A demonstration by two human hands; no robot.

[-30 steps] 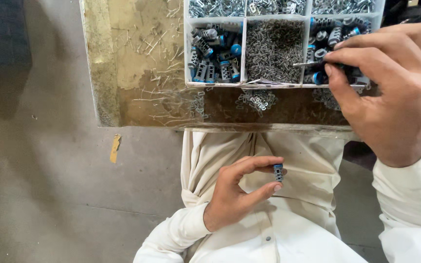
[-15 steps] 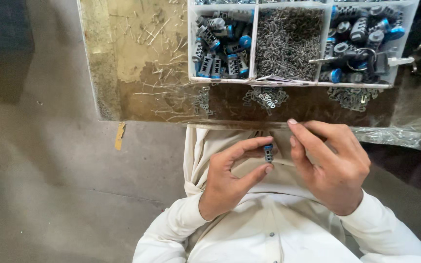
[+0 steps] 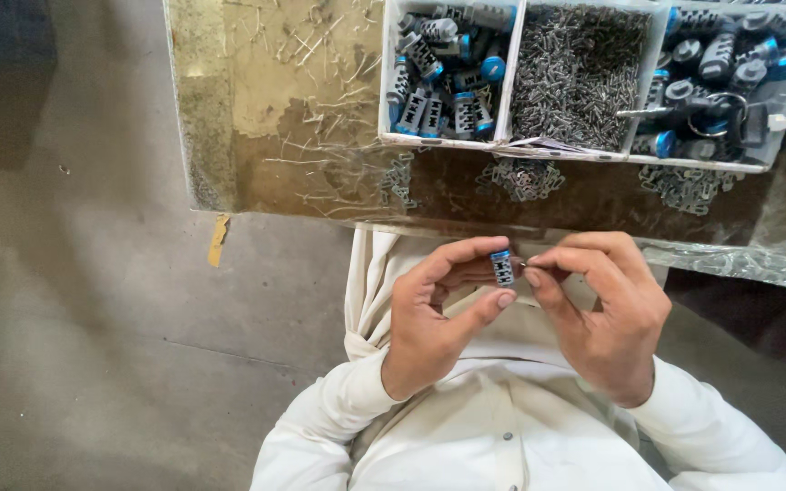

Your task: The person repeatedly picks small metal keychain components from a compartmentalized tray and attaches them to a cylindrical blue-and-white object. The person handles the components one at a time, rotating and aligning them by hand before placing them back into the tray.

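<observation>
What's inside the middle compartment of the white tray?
The middle compartment of the white tray is heaped with small grey metal pieces, like clips or springs. They cover its floor, so nothing beneath them shows.

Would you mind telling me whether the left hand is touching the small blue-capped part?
Touching. The head view shows the left hand pinching the blue-capped part between thumb and forefinger, with no gap visible.
</observation>
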